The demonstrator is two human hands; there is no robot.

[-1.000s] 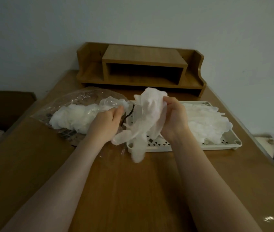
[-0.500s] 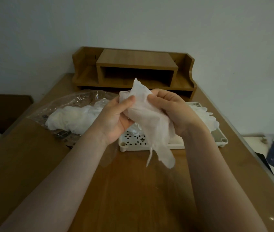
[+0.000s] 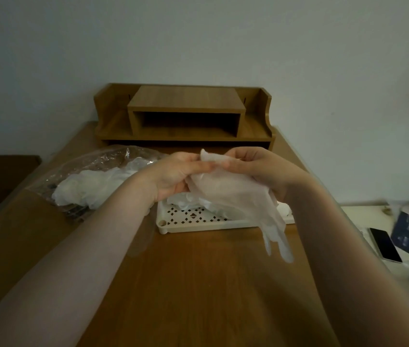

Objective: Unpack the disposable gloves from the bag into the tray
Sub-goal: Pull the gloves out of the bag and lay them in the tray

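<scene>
**One glove pulled free and held up over the tray**

While both hands pinch it at the cuff, a single thin white glove (image 3: 233, 194) hangs in the air above the near edge of the tray (image 3: 198, 225), its fingers dangling down past the tray's front wall toward the desk (image 3: 198, 284). The left hand (image 3: 173, 175) has thumb and fingers closed on the cuff from the left; the right hand (image 3: 261, 169) grips the same edge from the right, so both are holding the glove and nothing else. A second ago the right hand carried a crumpled bunch low beside the tray while the left was at the bag's mouth. Half a second ago the two hands had met and lifted. Now the glove is drawn out flatter and longer between them, and the view has tipped up a little. That reads as a glove being separated and straightened, with the drop into the tray the likely next move.

More gloves lie heaped in the tray behind the hands, mostly hidden by them. Toward the left edge of the desk the clear bag (image 3: 93, 171) holds a good pile (image 3: 90, 189) yet, so plenty of the job remains. A wooden shelf (image 3: 185, 116) stands at the far edge. Off the right edge, a phone (image 3: 384, 244) lies on a pale surface.
</scene>
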